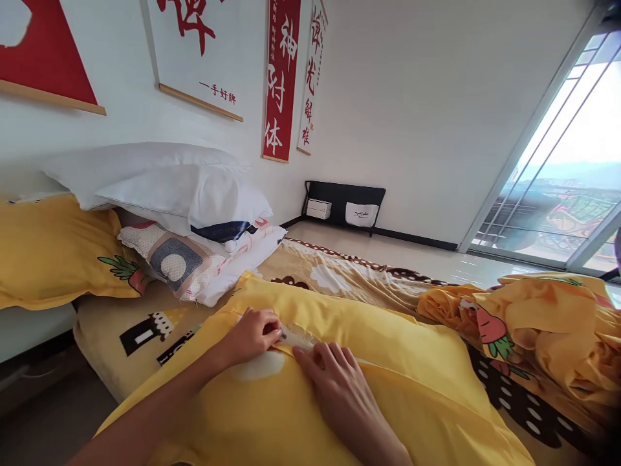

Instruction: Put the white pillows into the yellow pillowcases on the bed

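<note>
White wall is backing the whole bed, and scrolls are hanging along its left part. At far left a yellow pillow is lying near the wall, with white pillows piling up just beyond it. Below, the bed is ending and dark floor is showing, so your left elbow is having no support past that edge.

Toward the middle, the case is lying on the bed directly before you, its slit running crosswise between your hands. Your left hand is curling at the slit, thumb and forefinger pinching its edge. Your right hand is resting just beside, fingers bending over the near edge; whether they are gripping cloth, you cannot be telling from this view. You are seemingly working along that opening, and it should be going best with the right hand holding the edge taut while the left is making short, level pulls, keeping loose threads out of the pinch, as they could be snagging.

Behind, a black rack is standing well apart. Farther right, a cloth heap is crowding the case's right end, so sideways room is narrowing there; lifting upward is looking freer.
</note>
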The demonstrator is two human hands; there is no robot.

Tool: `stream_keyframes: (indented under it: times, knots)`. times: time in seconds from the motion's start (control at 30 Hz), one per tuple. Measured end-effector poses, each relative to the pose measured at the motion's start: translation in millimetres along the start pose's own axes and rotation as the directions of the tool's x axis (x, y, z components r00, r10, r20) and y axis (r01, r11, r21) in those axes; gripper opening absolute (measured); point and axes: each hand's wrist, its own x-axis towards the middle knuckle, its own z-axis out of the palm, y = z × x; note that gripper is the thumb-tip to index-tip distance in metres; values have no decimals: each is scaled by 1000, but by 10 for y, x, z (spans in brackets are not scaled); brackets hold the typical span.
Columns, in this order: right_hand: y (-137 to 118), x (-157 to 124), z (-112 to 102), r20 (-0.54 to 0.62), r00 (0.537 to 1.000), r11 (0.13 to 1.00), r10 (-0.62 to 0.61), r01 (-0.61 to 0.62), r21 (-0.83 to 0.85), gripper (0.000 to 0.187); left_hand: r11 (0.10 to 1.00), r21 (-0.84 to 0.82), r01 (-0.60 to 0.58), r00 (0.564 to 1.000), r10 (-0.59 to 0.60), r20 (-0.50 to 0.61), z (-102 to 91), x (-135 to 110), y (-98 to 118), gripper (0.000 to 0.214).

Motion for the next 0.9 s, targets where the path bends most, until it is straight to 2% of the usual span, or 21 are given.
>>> stream_keyframes:
  times: [0.13,0.4,0.57,0.77,0.9]
  knots:
    - [5,-27,38,-11,1000,1000,-3,3,11,44,998,56,5,1000,-4,-12,-86,-22,23,19]
    - [18,-12,44,-108,992,998,-66,66,-6,39,1000,4,29,1000,-28,-7,-184,-10,-71,19]
    - [21,8,44,-158,987,999,-33,31,-18,34,997,-65,34,999,-33,20,-199,20,-155,19]
    - [30,25,38,-289,957,997,27,-47,-62,26,997,-42,60,997,-62,-41,-247,34,-221,21]
    - [47,31,22,-327,945,999,9,-18,-26,30,996,-13,84,996,-84,-21,-337,36,-324,23]
